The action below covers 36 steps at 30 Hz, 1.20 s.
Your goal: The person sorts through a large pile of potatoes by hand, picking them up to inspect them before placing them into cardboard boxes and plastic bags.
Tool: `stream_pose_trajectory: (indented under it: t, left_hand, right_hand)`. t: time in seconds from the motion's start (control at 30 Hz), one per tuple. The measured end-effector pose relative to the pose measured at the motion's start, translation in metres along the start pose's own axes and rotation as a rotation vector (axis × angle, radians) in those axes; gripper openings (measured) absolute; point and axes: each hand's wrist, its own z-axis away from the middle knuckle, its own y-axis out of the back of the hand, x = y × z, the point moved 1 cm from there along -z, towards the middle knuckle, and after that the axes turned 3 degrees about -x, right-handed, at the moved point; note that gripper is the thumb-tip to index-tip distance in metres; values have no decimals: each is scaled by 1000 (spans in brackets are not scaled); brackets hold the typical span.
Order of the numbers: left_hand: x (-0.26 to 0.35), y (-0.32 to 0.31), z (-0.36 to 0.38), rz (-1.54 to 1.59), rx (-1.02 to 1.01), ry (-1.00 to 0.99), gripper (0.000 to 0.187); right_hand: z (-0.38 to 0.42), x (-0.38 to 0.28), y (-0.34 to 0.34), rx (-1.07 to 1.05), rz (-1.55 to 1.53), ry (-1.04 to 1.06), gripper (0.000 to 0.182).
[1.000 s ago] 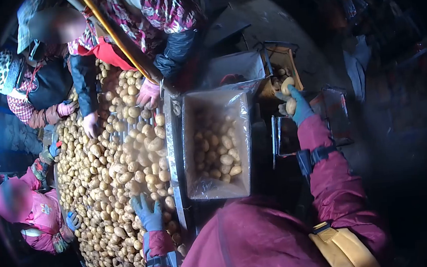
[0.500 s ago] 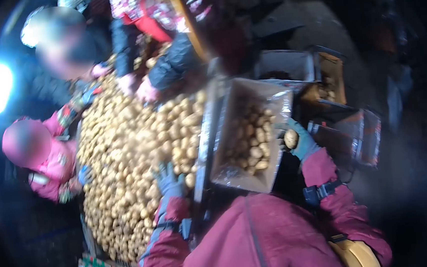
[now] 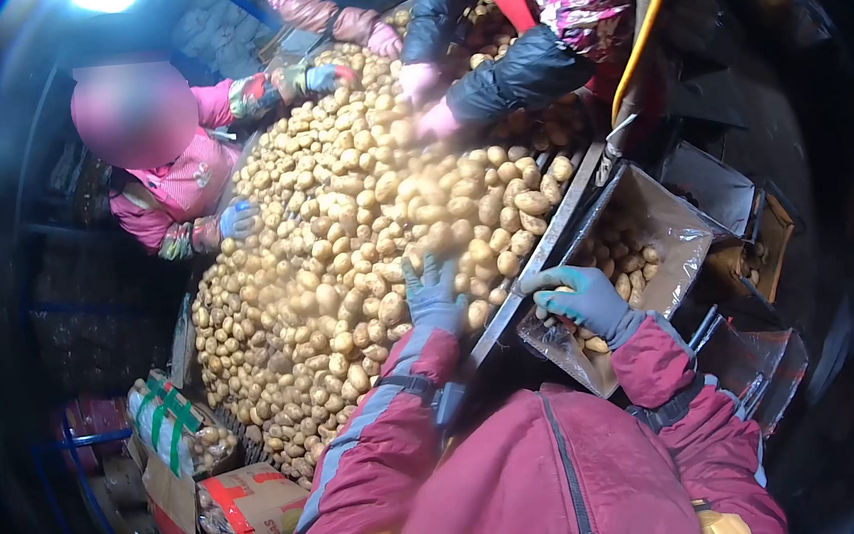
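Potatoes [image 3: 344,233] cover the sorting table in a broad heap. My left hand [image 3: 434,295], in a grey-blue glove, lies on the heap near its right edge, fingers spread and holding nothing. Gloved in teal and grey, my right hand [image 3: 590,302] is above the lined box [image 3: 670,228] beside the table's metal edge. Its fingers curl around a potato [image 3: 561,290], which shows only partly between them. More potatoes [image 3: 627,261] lie inside that box, some hidden beneath the hand.
A metal rail [image 3: 545,243] separates the heap from the box. Other boxes [image 3: 709,184] stand at the right. A person in pink [image 3: 184,176] and a person in dark sleeves [image 3: 518,79] reach into the heap. Filled cartons [image 3: 256,516] stand lower left.
The view has turned and shifted, moving the heap rightward in frame. My right hand has gone from the box's outer side to over the box, toward the rail. My left hand stays spread on the potatoes.
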Motion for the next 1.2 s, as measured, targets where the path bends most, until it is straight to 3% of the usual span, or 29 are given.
stream_pose_trajectory:
  t: [0.03, 0.13, 0.23, 0.33, 0.5, 0.57, 0.7, 0.83, 1.2]
  left_hand:
    - [0, 2, -1, 13, -3, -5, 73]
    - [-1, -2, 3, 57, -25, -2, 75]
    - [-4, 3, 1, 27, -34, -24, 76]
    - [-7, 17, 2, 117, 81, -169, 72]
    - [-28, 30, 30, 267, 21, -240, 68]
    - [-48, 36, 43, 337, -22, -174, 66]
    - [-90, 35, 71, 529, 70, -57, 60]
    - [-117, 37, 95, 527, 166, 29, 58]
    - [-143, 49, 121, 461, 293, 141, 64]
  right_hand:
    - [-2, -15, -15, 30, 83, 51, 20]
    - [-17, -43, -43, 146, 710, 594, 16]
    - [-12, -86, -78, 167, 792, 700, 11]
    - [-8, -125, -112, 141, 861, 971, 13]
    - [22, -200, -181, -107, 1019, 1220, 18]
    - [36, -221, -202, -218, 1058, 1256, 19]
    - [52, -252, -238, -592, 801, 784, 20]
    - [63, -264, -254, -751, 816, 669, 19]
    - [68, -250, -288, -870, 1031, 938, 14]
